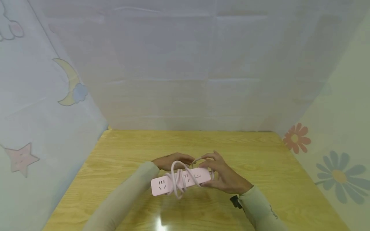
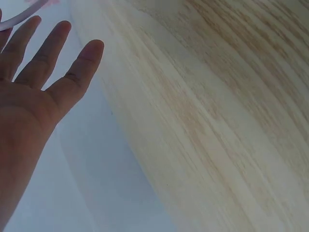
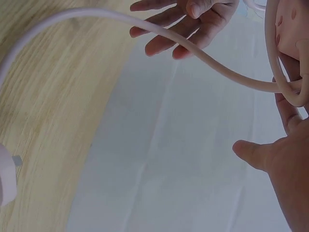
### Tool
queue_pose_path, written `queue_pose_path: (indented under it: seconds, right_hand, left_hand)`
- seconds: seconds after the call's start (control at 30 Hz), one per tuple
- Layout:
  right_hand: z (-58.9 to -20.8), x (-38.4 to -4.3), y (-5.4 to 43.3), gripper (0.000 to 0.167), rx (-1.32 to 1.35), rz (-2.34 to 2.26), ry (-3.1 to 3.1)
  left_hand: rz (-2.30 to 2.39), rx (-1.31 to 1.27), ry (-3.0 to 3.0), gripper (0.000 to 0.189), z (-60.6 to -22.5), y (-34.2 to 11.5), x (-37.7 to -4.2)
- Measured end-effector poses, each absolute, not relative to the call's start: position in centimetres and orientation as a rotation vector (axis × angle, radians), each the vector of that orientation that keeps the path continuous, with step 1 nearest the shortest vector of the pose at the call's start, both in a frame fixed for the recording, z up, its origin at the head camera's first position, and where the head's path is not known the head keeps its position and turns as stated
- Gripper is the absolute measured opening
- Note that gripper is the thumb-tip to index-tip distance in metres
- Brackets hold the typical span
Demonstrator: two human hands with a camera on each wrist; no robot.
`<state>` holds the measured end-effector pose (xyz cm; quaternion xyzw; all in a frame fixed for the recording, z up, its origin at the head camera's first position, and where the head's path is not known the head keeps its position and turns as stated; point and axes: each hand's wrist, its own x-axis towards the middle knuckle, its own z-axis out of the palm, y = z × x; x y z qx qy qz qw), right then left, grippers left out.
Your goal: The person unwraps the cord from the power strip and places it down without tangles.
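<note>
A pink power strip [image 1: 181, 182] is up over the table, tilted, its own cord [image 1: 176, 176] looped around the middle. My right hand [image 1: 224, 176] grips its right end, fingers along the far edge and thumb at the near edge. Behind the strip is my left hand [image 1: 174, 160], partly hidden by it. In the left wrist view this left hand [image 2: 34, 87] has its fingers spread, with a bit of cord [image 2: 24, 14] crossing the fingertips. The right wrist view shows a long loop of cord [image 3: 130, 19] and a plug [image 3: 7, 176] at the left edge.
Under the hands lies a wood-grain table [image 1: 130, 141]. A pale sheet [image 1: 179, 64] rises behind it, with printed sheets on both sides, such as the moon [image 1: 67, 75] at left and flowers [image 1: 339, 175] at right. Something black [image 1: 236, 202] is at the right cuff.
</note>
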<state>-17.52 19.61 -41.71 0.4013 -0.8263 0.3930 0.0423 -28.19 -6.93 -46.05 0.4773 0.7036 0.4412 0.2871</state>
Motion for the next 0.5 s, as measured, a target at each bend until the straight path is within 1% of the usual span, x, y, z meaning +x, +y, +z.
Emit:
queue_pose_path:
  seconds: [0.1, 0.2, 0.3, 0.5]
  right_hand:
    - [-41.7, -17.4, 19.6, 0.046, 1.245, 1.208, -2.519]
    - [-41.6, -17.3, 19.6, 0.047, 1.266, 1.202, -2.503]
    - [-41.4, -17.1, 19.5, 0.047, 1.292, 1.202, -2.486]
    - [-40.9, -16.7, 19.3, 0.047, 1.316, 1.178, -2.494]
  left_hand:
    - [1.217, 1.266, 1.864, 0.033, -46.2, -6.6, -28.2]
    - [1.250, 1.198, 1.924, 0.025, -46.0, -6.5, -28.1]
    - [1.268, 1.156, 2.015, 0.024, -45.3, -6.5, -28.0]
    - [1.167, 1.208, 2.296, 0.021, -43.6, -6.3, -28.1]
